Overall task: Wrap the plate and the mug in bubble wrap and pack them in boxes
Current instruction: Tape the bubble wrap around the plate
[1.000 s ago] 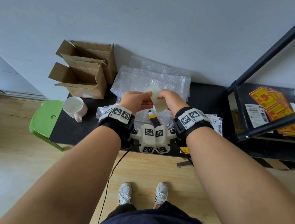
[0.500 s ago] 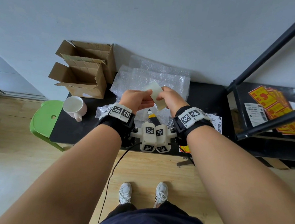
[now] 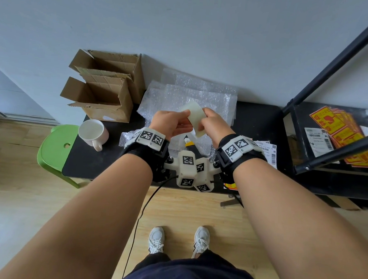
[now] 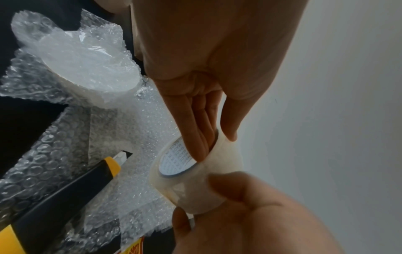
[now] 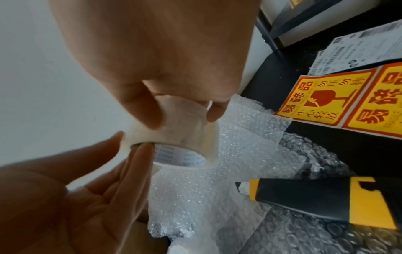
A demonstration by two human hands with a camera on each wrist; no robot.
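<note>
Both hands hold a roll of clear tape (image 3: 194,116) above the black table (image 3: 89,164). My left hand (image 4: 214,146) has its fingers inside the roll's core (image 4: 174,163) and its thumb on the outside. On the roll's outer face (image 5: 191,135), my right hand (image 5: 182,120) pinches with thumb and fingertip. A round white plate wrapped in bubble wrap (image 4: 87,58) lies under my left wrist. The white mug (image 3: 92,131) stands bare at the table's left end. Two open cardboard boxes (image 3: 100,97) stand behind it.
Loose bubble wrap sheets (image 3: 191,95) cover the table's middle against the wall. A yellow and black utility knife (image 5: 315,201) lies on them below the hands. Yellow fragile stickers (image 5: 326,96) and labels lie to the right. A black shelf frame (image 3: 329,67) stands at right, a green stool (image 3: 54,148) at left.
Both hands keep hold of the tape roll and have drifted slightly away from me. Nothing on the table has moved.
</note>
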